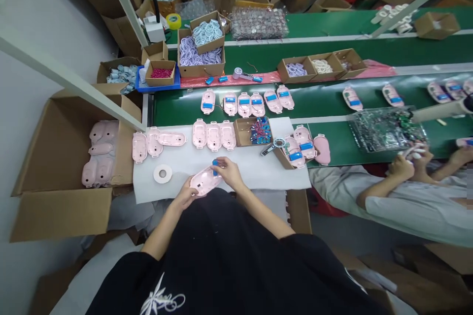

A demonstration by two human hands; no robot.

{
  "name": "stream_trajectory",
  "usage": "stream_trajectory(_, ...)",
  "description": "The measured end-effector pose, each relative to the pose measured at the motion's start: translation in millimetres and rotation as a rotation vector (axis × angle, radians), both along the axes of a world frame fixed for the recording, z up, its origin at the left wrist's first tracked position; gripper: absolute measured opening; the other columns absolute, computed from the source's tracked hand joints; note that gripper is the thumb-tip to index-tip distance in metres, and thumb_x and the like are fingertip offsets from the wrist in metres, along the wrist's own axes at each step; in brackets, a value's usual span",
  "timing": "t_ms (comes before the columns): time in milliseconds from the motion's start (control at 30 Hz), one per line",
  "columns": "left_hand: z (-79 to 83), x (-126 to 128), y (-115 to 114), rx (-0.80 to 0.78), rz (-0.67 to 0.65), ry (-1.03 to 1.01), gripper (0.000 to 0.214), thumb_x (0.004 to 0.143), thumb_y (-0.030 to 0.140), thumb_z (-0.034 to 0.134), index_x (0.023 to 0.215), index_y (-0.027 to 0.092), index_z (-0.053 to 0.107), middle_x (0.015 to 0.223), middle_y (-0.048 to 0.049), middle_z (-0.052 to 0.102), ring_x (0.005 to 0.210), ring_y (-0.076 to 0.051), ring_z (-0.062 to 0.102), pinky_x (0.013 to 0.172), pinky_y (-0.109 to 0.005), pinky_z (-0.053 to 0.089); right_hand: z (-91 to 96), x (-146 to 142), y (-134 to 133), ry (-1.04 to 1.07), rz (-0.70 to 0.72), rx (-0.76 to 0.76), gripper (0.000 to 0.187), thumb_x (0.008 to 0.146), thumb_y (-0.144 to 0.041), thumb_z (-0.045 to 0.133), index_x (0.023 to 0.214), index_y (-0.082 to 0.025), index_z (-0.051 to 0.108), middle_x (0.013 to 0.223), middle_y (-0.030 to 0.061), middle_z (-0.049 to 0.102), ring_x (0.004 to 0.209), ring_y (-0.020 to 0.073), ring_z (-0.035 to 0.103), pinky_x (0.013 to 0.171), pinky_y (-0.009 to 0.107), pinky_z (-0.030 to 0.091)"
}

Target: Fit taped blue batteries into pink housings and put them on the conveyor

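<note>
My left hand grips the left end of a pink plastic shell, its hollow side up, tilted just in front of my body. At the shell's right end, my right hand pinches a blue battery between thumb and fingers. Whether the battery touches the shell's floor, I cannot tell. Ahead of my hands stand several pink shells without batteries. Beside them a cardboard box holds blue batteries with red wires. A roll of white tape lies to the left on the white foam sheet.
Shells with blue batteries line the green conveyor. An open carton of pink shells stands at left. Right of my hands is a box of fitted shells; farther right a co-worker's hands hold a white piece.
</note>
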State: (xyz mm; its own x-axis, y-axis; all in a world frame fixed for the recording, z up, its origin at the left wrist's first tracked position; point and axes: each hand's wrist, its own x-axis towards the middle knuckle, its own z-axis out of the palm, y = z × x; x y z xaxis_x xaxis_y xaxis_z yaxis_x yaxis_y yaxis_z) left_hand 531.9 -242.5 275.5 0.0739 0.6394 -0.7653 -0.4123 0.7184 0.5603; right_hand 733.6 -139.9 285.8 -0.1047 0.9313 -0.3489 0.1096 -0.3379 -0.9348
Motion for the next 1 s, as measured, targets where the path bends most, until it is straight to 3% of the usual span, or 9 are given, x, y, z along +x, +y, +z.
stream_trajectory(167,15.7,15.4,-9.4,0.017,0.089,0.0,0.09,0.05,0.0,0.057,0.135,0.03,0.053,0.136,-0.0085,0.062,0.116,-0.03,0.066,0.087,-0.048,0.064,13.5,3.5,3.6,-0.228,0.222,0.132,0.038,0.068,-0.042,0.091,0.1,-0.028,0.077,0.103,0.0058,0.077,0.096,0.0271,0.071,0.099,0.044,0.052)
stream_trajectory(367,22.7,23.4,-9.7,0.062,0.094,0.078,0.088,0.053,0.002,0.059,0.138,0.027,0.055,0.136,-0.0095,0.065,0.12,-0.031,0.065,0.085,-0.043,0.064,2.0,-0.1,-7.3,-0.416,0.356,0.173,0.034,0.076,-0.047,0.086,0.104,-0.03,0.077,0.107,0.0072,0.078,0.101,0.0286,0.071,0.098,0.039,0.05)
stream_trajectory(500,24.4,29.8,-12.0,0.123,0.086,0.109,0.094,0.052,0.002,0.057,0.142,0.027,0.054,0.136,-0.0073,0.066,0.124,-0.031,0.063,0.084,-0.037,0.063,-1.3,-6.7,-14.8,-0.545,0.447,0.173,0.033,0.083,-0.04,0.081,0.113,-0.029,0.074,0.114,0.008,0.078,0.103,0.0285,0.071,0.094,0.037,0.05)
stream_trajectory(700,27.8,33.8,-11.5,0.232,0.116,0.216,0.094,0.053,0.002,0.054,0.144,0.022,0.053,0.138,-0.0069,0.066,0.129,-0.029,0.061,0.095,-0.037,0.059,-7.2,-14.3,-26.1,-0.391,0.392,0.2,0.04,0.084,-0.037,0.078,0.123,-0.029,0.071,0.128,0.0085,0.074,0.112,0.0302,0.07,0.097,0.037,0.05)
stream_trajectory(867,25.3,34.6,-1.3,0.363,0.052,0.292,0.088,0.054,0.0,0.057,0.14,0.021,0.057,0.143,-0.006,0.063,0.139,-0.027,0.053,0.117,-0.038,0.044,-12.7,-19.7,-21.1,-0.351,0.296,0.133,0.033,0.083,-0.034,0.077,0.115,-0.03,0.075,0.119,0.0065,0.078,0.108,0.0301,0.072,0.099,0.038,0.051)
stream_trajectory(933,19.6,30.2,7.2,0.284,0.059,0.27,0.087,0.053,0.0,0.055,0.137,0.022,0.058,0.139,-0.007,0.066,0.134,-0.028,0.057,0.112,-0.042,0.048,-6.1,-16.7,-11.7,-0.338,0.326,0.153,0.031,0.08,-0.033,0.079,0.111,-0.03,0.076,0.113,0.0066,0.079,0.11,0.0308,0.071,0.102,0.04,0.05)
stream_trajectory(1000,12.5,21.6,22.8,0.198,0.08,0.223,0.087,0.054,0.0,0.054,0.138,0.023,0.055,0.136,-0.0081,0.067,0.127,-0.029,0.062,0.102,-0.044,0.056,4.7,-7.6,-2.4,-0.29,0.304,0.263,0.032,0.081,-0.035,0.079,0.113,-0.03,0.076,0.122,0.0077,0.076,0.12,0.0312,0.066,0.11,0.044,0.046)
